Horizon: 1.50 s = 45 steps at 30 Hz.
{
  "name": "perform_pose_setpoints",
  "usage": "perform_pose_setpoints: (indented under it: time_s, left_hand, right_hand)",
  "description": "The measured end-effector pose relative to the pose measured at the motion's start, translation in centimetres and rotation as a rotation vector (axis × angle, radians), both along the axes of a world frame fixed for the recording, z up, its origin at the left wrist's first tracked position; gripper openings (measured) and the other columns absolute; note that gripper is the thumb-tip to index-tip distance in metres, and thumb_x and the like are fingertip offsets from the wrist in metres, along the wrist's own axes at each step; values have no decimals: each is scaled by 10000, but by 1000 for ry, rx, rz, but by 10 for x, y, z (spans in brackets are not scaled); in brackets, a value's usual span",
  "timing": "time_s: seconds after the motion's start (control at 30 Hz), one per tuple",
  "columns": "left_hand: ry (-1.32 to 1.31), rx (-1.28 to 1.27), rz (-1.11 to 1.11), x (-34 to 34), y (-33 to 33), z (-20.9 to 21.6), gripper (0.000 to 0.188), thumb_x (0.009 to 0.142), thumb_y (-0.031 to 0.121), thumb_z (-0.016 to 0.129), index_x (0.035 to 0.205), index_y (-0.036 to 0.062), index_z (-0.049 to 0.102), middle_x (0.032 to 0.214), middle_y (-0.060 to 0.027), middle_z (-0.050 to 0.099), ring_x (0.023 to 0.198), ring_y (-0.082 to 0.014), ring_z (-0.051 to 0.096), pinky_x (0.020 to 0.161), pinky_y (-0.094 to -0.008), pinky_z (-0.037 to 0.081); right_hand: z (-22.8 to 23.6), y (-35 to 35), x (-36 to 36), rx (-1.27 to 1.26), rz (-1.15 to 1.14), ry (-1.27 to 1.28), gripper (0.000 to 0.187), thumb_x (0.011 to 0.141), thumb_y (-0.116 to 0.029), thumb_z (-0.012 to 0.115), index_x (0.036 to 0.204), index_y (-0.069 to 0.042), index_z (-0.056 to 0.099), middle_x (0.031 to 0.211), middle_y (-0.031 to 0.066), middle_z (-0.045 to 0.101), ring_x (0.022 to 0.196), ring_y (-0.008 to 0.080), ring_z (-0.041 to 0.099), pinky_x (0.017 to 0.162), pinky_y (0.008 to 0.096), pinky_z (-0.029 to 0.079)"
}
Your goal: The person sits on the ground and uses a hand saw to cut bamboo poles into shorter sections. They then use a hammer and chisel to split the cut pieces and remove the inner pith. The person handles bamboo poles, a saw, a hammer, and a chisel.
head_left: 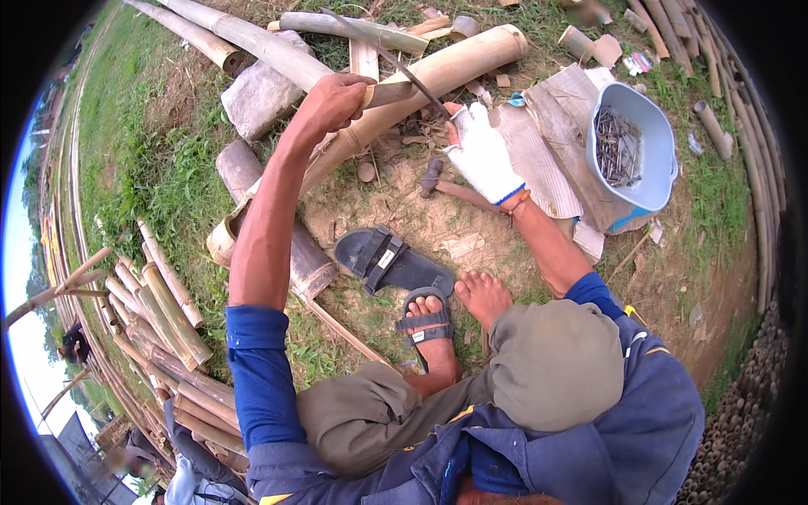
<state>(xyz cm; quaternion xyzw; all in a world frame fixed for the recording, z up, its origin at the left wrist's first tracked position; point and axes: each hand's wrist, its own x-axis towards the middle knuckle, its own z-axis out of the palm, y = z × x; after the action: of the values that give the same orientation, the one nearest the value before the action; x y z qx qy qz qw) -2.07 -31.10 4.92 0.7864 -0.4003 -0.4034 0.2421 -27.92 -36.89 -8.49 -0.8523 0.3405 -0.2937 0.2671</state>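
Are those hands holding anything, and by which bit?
The left hand holds a knife by its wooden handle. The gloved right hand seems to pinch a dark strip by its near end.

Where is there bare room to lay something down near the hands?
The bare soil between the hammer and empty sandal is mostly free; so is the grass right of the blue tub. It's crowded around the left hand and gloved right hand, where knife, dark strip and bamboo pole bunch together.
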Motion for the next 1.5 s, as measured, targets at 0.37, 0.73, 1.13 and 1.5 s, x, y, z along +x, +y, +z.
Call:
perform_pose_setpoints:
  time_s: [0.37, 0.73, 1.13, 1.5]
  left_hand:
    - [-28, -11, 16, 7, 3, -7, 395, 1058, 289, 517, 1227, 33, 766, 670, 17, 573, 523, -71, 457, 470, -272, 351]
    - [702, 156, -7, 8, 21, -10, 364, 1124, 379, 517, 1133, 45, 662, 714, 12, 562, 475, -25, 414, 398, -205, 324]
    - [421, -281, 75, -60, 25, -38, 806, 1095, 661, 509, 1505, -32, 518, 1146, -83, 680, 847, -130, 660, 803, -305, 615]
    - [1023, -42, 384, -47, 19, -16, 484, 1167, 450, 352, 1356, 21, 473, 863, -62, 583, 598, -67, 457, 427, -194, 339]
  right_hand:
    - [-6, 17, -6, 65, -19, 23, 320, 1030, -133, 637, 1343, -64, 630, 1127, 212, 635, 987, 430, 681, 835, 496, 579]
    - [19, -23, 4, 1100, 102, -448, 563, 1036, -323, 769, 1456, -82, 482, 1040, 45, 585, 843, 104, 619, 543, 239, 481]
    - [77, 10, 24, 1354, 262, -701, 294, 1097, -192, 670, 1323, -71, 526, 975, 13, 617, 796, 88, 620, 560, 236, 501]
    - [29, 18, 2, 291, 106, -400, 269, 1098, -139, 615, 1344, -30, 601, 1082, 106, 644, 857, 232, 677, 708, 348, 562]
